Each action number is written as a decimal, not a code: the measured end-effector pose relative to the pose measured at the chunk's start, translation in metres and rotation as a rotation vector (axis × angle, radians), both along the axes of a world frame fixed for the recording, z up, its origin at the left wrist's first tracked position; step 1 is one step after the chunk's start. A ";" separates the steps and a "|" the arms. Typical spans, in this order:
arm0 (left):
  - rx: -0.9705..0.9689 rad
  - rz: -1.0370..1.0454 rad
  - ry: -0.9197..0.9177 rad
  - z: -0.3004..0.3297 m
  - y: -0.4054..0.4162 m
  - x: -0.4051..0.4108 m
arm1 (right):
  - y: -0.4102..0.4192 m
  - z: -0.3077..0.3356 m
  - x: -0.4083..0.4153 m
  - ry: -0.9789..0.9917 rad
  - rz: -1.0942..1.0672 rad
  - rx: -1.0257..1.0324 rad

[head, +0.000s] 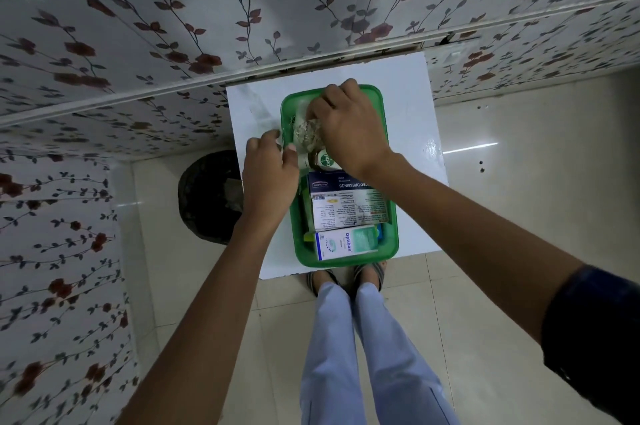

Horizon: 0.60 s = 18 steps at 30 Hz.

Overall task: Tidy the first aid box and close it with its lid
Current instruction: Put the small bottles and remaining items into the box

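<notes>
Both hands work in the open green box (388, 217) on the white table (415, 95).
The right hand (346, 123) grips a clear bag (304, 137) at the box's far end; the left hand (270, 172), half-closed, touches its left rim beside the Dettol bottle (320, 160).

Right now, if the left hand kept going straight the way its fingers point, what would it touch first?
Probably the clear plastic packet in the green box; the left hand already sits at the box's rim. Depth is hard to judge.
</notes>
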<state>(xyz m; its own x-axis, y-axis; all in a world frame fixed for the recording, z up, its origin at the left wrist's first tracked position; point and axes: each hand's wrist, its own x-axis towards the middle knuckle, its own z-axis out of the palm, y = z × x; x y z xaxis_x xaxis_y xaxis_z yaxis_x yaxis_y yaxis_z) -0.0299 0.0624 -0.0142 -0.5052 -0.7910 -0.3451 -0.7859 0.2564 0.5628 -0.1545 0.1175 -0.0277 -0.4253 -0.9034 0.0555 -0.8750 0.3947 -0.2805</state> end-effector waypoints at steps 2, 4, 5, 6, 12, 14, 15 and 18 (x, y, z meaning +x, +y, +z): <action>-0.025 -0.047 -0.033 -0.003 0.000 0.000 | 0.003 -0.002 0.003 0.090 -0.053 -0.020; -0.069 -0.102 -0.066 -0.005 0.000 0.001 | 0.004 -0.002 0.004 0.120 -0.081 0.010; -0.091 -0.136 -0.080 -0.005 0.000 0.001 | 0.005 -0.001 0.004 0.135 -0.077 0.024; -0.112 -0.169 -0.089 -0.005 -0.001 0.001 | 0.006 -0.001 0.004 0.136 -0.073 0.013; -0.132 -0.225 -0.046 -0.006 -0.006 0.006 | 0.034 0.025 -0.018 -0.252 -0.304 -0.258; -0.118 -0.210 -0.003 -0.004 -0.007 0.008 | 0.050 0.030 -0.025 -0.370 -0.508 -0.293; -0.113 -0.197 0.011 -0.002 -0.008 0.010 | 0.058 0.031 -0.027 -0.434 -0.608 -0.315; -0.081 -0.137 0.046 0.005 -0.011 0.019 | 0.076 0.020 -0.031 -0.728 -0.824 -0.203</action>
